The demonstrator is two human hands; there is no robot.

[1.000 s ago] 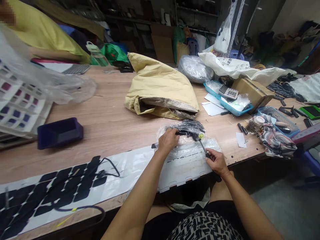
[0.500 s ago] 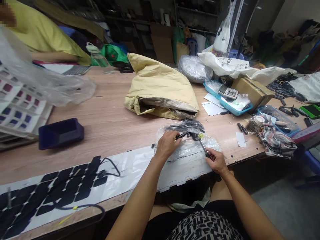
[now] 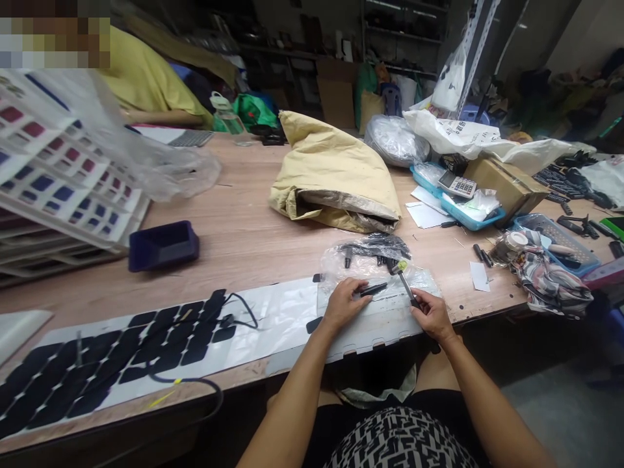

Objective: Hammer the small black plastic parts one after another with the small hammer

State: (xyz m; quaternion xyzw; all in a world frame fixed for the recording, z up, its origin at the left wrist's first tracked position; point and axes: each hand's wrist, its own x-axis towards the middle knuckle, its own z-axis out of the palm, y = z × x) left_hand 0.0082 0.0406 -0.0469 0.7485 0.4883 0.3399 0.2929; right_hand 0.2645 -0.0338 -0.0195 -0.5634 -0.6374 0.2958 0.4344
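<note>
My left hand point(image 3: 345, 303) pinches one end of a slim black plastic piece point(image 3: 374, 289) low over a white board point(image 3: 361, 335) at the near table edge. In my right hand point(image 3: 433, 315) is a small hammer point(image 3: 405, 286) with a yellow-green face, a silver shaft and a black handle. Its head rests by a clear plastic bag point(image 3: 336, 260), close to several black plastic parts point(image 3: 375, 246). The fingers of my right hand wrap round the handle.
A white sheet with black patches point(image 3: 160, 344) and a dark cable point(image 3: 248, 312) lies left. A purple tray point(image 3: 164, 246), a white basket point(image 3: 73, 169) and a yellow sack point(image 3: 336, 169) stand beyond. Blue trays point(image 3: 475, 218) are right. A person in a yellow sleeve point(image 3: 151, 78) sits far left.
My left hand has come nearer to me with the black piece, away from the parts by the bag. The hammer stays in my right hand. The view has turned slightly left.
</note>
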